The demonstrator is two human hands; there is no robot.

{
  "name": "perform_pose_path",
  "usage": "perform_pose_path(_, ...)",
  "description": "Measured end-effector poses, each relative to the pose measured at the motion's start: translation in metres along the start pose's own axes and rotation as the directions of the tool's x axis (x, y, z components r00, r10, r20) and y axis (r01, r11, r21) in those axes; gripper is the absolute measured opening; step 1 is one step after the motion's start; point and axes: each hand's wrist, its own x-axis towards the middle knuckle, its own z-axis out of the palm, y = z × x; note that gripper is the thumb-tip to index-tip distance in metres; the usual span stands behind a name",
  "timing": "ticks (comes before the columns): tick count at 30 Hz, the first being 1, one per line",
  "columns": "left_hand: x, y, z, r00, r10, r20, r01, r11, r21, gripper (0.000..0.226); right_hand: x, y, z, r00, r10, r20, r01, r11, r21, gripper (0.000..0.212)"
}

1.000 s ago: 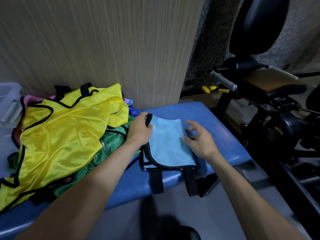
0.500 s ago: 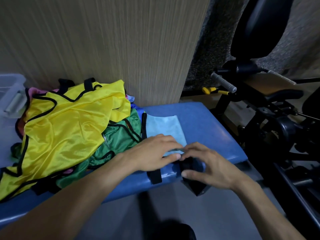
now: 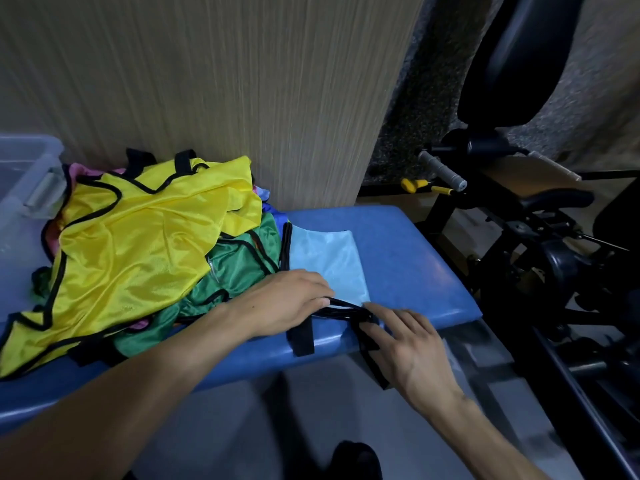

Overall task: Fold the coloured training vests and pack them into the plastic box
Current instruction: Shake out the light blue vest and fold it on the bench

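Here, folded light-blue vest (image 3: 325, 261) lies flat at front-right of blue bench (image 3: 408, 258), black straps over front edge. L hand (image 3: 287, 303) rests on it, fingers flat. R hand (image 3: 408, 355) pinches black strap (image 3: 346, 311). Yellow vest (image 3: 138, 244) tops pile w/ green vest (image 3: 239, 268), bench centre-left. Plastic box (image 3: 31, 174) at far-left edge.

No legible text anywhere (vests and box unmarked)

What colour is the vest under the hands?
Light blue vest with black trim, seen in the head view.
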Motion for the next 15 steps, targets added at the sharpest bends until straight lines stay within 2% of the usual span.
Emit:
perform_pose_path(3, -0.003, 0.004, -0.003, 0.996, -0.042, 0.077, 0.028, 0.983, 0.180, 0.038, 0.001, 0.002, -0.008, 0.998, -0.013, 0.062, 0.010, 0.998, 0.057, 0.031)
perform_pose_path(8, -0.002, 0.025, -0.005, 0.990, -0.053, 0.129, 0.020, 0.970, 0.243, 0.059, 0.006, 0.010, -0.015, 0.976, -0.015, 0.218, -0.038, 0.971, 0.238, 0.033)
perform_pose_path(13, -0.002, 0.027, 0.003, 0.989, -0.036, 0.144, -0.012, 0.946, 0.323, 0.051, 0.029, 0.010, -0.018, 0.970, 0.148, 0.195, -0.224, 0.860, 0.458, 0.010)
perform_pose_path(15, -0.004, 0.028, 0.002, 0.989, -0.028, 0.146, -0.020, 0.948, 0.318, 0.050, 0.044, 0.008, -0.009, 0.942, 0.251, 0.222, -0.330, 0.812, 0.481, 0.016)
